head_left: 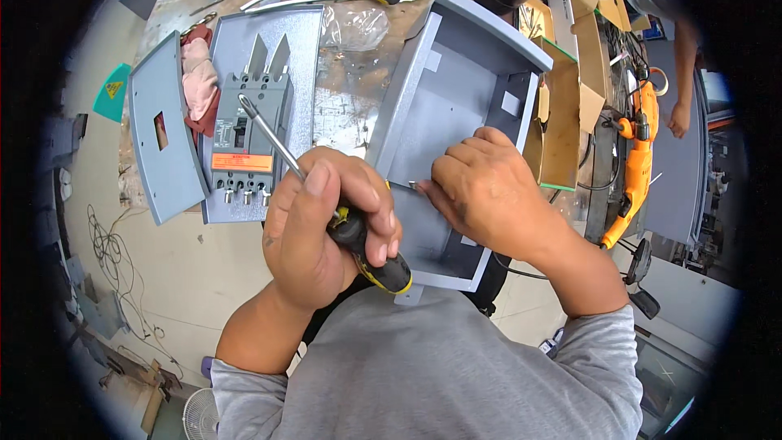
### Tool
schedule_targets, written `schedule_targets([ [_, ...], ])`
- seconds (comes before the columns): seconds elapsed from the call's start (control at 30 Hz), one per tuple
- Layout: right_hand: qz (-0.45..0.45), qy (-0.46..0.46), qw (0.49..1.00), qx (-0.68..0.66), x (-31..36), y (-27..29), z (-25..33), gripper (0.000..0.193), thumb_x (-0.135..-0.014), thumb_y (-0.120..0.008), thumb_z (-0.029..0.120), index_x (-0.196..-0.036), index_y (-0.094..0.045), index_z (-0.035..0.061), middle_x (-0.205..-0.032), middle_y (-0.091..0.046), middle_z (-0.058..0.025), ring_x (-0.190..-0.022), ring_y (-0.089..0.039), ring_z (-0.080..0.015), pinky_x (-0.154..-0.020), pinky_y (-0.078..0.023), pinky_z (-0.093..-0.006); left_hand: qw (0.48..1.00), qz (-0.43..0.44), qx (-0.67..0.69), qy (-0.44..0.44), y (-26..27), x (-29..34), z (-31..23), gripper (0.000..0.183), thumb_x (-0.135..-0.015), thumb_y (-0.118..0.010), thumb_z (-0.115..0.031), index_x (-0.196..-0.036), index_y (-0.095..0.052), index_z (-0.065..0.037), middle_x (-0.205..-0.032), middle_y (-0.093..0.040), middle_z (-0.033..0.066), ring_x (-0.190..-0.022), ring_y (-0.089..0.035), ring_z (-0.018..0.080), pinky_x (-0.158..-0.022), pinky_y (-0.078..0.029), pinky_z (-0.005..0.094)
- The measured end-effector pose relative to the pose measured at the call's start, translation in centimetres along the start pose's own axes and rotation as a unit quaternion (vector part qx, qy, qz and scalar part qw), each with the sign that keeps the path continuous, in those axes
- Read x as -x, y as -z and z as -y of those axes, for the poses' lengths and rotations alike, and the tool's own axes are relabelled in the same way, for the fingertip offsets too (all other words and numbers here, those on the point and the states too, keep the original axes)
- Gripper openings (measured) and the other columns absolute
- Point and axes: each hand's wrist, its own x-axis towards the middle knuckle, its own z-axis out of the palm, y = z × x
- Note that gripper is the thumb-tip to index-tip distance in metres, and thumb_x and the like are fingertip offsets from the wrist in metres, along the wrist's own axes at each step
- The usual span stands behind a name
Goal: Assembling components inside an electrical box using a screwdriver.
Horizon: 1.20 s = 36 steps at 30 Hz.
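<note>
Left hand [314,228]: centre frame, fingers wrapped tight round a black-and-yellow screwdriver [326,200], shaft angled to upper left.
Right hand [481,187]: fingers pinching a small screw [414,186] at the wall of the grey metal box [456,106].
Grey box: centre right, open side up.
Circuit breaker [244,143]: left on worktop [350,90], beside the grey cover plate [159,143].

Both forearms come up from the lower edge in grey sleeves pushed back above the wrists. The left hand [326,224] is curled into a fist, thumb laid flat on top and pointing up-left, fingers wrapped tight round what it grips, knuckles toward the right. The right hand [485,191] lies palm down, back of the hand upward, wrist bent inward, its fingers bunched and pinched together at the tips, pointing left toward the other hand.
</note>
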Motion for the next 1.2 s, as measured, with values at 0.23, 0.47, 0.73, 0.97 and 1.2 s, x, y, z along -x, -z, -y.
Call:
schedule_targets([
  [0.23, 0.018, 0.033, 0.999, -0.011, 0.4, 0.2, 0.8, 0.022, -0.079, -0.077, 0.012, -0.076, -0.056, 0.0071, -0.072, -0.052, -0.0081, -0.075, -0.058, -0.0279, -0.083, -0.048, -0.0416, 1.000, 0.000, 0.015, 0.025, -0.4, 0.2, -0.4, 0.039, -0.114, -0.035, -0.031, -0.098, -0.054, -0.001, -0.081, -0.061, 0.0169, -0.055, -0.053, 0.0155, -0.061, -0.054, 0.0341],
  [0.47, 0.021, 0.030, 0.999, -0.037, 0.7, 1.3, 0.5, 0.018, -0.077, -0.076, 0.007, -0.080, -0.058, 0.0064, -0.076, -0.051, -0.0079, -0.077, -0.057, -0.0281, -0.083, -0.047, -0.0418, 0.999, -0.007, 0.026, 0.031, -0.9, 0.4, -0.4, 0.042, -0.115, -0.033, -0.032, -0.098, -0.055, 0.000, -0.082, -0.061, 0.0179, -0.055, -0.054, 0.0156, -0.061, -0.054, 0.0341],
  [0.73, -0.200, -0.199, 0.852, -0.440, 4.7, 5.7, -1.8, 0.014, -0.084, -0.077, -0.001, -0.087, -0.063, -0.0014, -0.089, -0.070, -0.0145, -0.076, -0.065, -0.0199, -0.070, -0.050, -0.0286, 1.000, 0.008, 0.023, 0.016, -0.8, 0.3, -0.4, 0.056, -0.116, -0.025, -0.040, -0.096, -0.058, 0.001, -0.082, -0.062, 0.0182, -0.057, -0.056, 0.0178, -0.062, -0.055, 0.0348],
  [0.97, -0.247, -0.165, 0.602, -0.741, 8.4, 2.2, -3.2, 0.011, -0.092, -0.065, 0.003, -0.093, -0.054, 0.0033, -0.088, -0.070, -0.0235, -0.070, -0.072, -0.0325, -0.064, -0.062, -0.0454, 0.999, 0.000, -0.034, 0.031, -1.4, 1.7, -1.0, 0.072, -0.116, -0.016, -0.045, -0.091, -0.062, 0.004, -0.083, -0.066, 0.0210, -0.062, -0.061, 0.0218, -0.064, -0.054, 0.0348],
  [1.2, -0.116, -0.212, 0.647, -0.723, 6.5, -2.0, 1.1, 0.013, -0.090, -0.072, -0.001, -0.089, -0.059, -0.0003, -0.070, -0.068, -0.0149, -0.056, -0.066, -0.0221, -0.050, -0.054, -0.0359, 0.994, 0.024, -0.103, 0.040, -0.8, 2.0, -0.2, 0.083, -0.115, -0.016, -0.050, -0.095, -0.070, 0.009, -0.088, -0.068, 0.0219, -0.077, -0.063, 0.0252, -0.073, -0.052, 0.0371],
])
